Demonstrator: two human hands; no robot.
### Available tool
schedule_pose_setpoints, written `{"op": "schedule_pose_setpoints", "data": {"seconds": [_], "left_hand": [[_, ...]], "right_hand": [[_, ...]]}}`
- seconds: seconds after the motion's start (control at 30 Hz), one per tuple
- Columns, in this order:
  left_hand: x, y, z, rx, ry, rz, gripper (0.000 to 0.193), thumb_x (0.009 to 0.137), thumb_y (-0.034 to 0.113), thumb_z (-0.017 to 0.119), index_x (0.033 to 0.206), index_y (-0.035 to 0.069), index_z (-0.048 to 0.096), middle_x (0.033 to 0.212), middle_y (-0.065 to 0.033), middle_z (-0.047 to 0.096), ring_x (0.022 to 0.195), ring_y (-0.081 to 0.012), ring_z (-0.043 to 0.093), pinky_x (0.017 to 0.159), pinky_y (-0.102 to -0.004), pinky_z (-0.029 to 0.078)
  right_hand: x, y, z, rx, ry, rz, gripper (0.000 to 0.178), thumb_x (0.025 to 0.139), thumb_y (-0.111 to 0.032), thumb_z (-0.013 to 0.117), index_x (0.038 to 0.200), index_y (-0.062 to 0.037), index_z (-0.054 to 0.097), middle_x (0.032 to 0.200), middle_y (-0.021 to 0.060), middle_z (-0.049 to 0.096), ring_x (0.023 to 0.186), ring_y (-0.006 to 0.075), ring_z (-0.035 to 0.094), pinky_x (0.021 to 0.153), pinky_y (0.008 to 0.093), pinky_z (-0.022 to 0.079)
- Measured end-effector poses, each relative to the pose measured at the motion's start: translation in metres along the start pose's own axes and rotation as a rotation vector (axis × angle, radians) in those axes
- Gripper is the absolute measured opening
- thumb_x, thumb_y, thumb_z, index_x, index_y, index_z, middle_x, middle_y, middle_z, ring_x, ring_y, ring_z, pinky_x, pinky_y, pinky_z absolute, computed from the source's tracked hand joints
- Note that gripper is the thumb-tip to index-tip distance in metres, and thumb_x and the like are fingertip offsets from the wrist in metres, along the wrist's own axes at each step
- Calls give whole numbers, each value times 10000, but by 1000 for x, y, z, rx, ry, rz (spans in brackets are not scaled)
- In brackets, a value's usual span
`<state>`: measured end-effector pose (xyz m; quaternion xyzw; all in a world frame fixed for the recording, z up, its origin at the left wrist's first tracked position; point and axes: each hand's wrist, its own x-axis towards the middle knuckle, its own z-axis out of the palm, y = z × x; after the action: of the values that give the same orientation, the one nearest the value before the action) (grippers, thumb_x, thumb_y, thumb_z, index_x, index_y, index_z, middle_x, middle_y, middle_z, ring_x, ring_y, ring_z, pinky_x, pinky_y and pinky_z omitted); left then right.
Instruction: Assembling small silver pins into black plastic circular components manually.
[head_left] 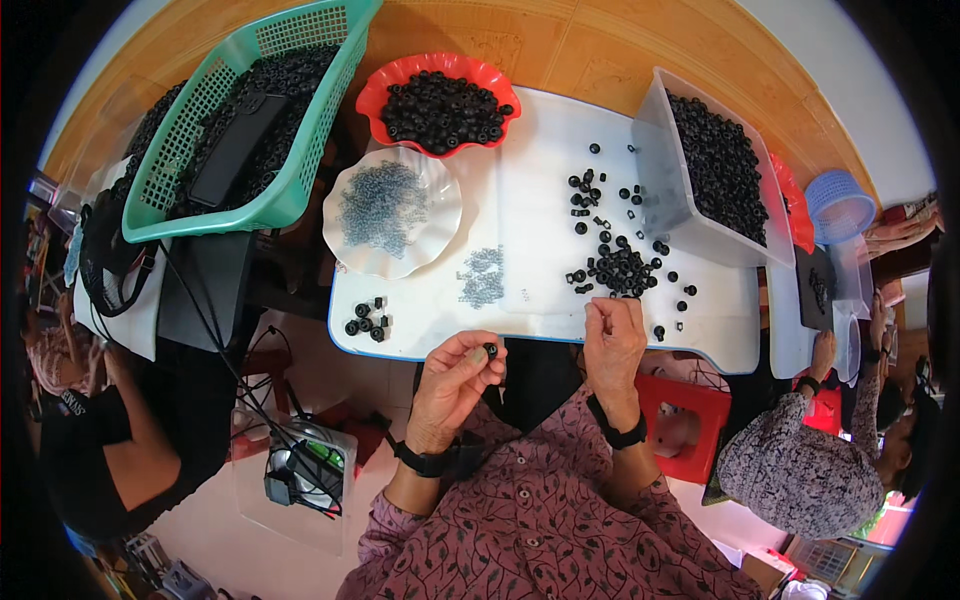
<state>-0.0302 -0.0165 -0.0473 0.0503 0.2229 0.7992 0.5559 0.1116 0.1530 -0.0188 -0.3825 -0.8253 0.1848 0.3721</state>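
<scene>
Carefully now: your left hand [455, 385] pinches a round black plastic part [490, 351] around the white table's [545, 230] near edge, so a loosened pinch could drop it; your right hand [614, 345], fingertips together, meets the black-part pile [620, 268], contents unclear.

This looks like a small workshop where people work by hand. On my white surface [555, 190] there are lots of little black parts [620, 268], all loose. Many more fill a big green basket [165, 165], a red bowl [372, 100] and a clear bin [665, 180]. A white plate [440, 205] has a heap of tiny see-through bits [385, 205]. Other people are close by, one on my left [140, 450] and one on my right [795, 465]. A red stool [690, 405] stands on the pale floor [390, 375].
</scene>
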Motion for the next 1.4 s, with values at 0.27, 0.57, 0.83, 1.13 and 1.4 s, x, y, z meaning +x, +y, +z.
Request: {"op": "schedule_pose_setpoints", "data": {"seconds": [0.27,0.57,0.83,1.13,1.4], "left_hand": [[-2,-1,-2,12,8,7,218,933,39,565,1135,-37,596,1007,-138,645,838,-162,636,735,-266,552],[-4,3,-1,1,-2,-7,204,938,42,561,1126,-30,599,1008,-129,649,831,-147,649,731,-241,559],[-4,5,-1,-19,-46,-19,220,938,43,558,1142,-32,596,998,-126,647,832,-156,642,722,-247,549],[-8,7,-3,-5,-20,-15,230,933,47,565,1145,-40,594,988,-124,644,826,-157,629,722,-256,530],[-3,5,-4,-12,-35,-22,224,937,50,561,1139,-38,597,987,-127,643,828,-162,626,714,-263,529]], "right_hand": [[19,-13,10,-59,-40,-87,120,835,-36,642,953,-52,650,873,119,555,727,305,596,624,380,486],[22,-16,16,-170,-81,-105,118,831,-60,643,947,-52,661,884,111,554,744,313,591,631,398,479],[22,-41,23,106,-166,-121,120,823,-7,644,939,-32,651,875,121,558,706,280,593,617,352,484],[19,-34,18,28,-177,-92,98,817,-18,655,915,-30,651,885,119,573,718,291,608,625,364,494],[27,-5,-1,-67,-82,-64,112,821,-2,646,930,-20,666,863,121,581,671,253,596,578,330,481]]}}
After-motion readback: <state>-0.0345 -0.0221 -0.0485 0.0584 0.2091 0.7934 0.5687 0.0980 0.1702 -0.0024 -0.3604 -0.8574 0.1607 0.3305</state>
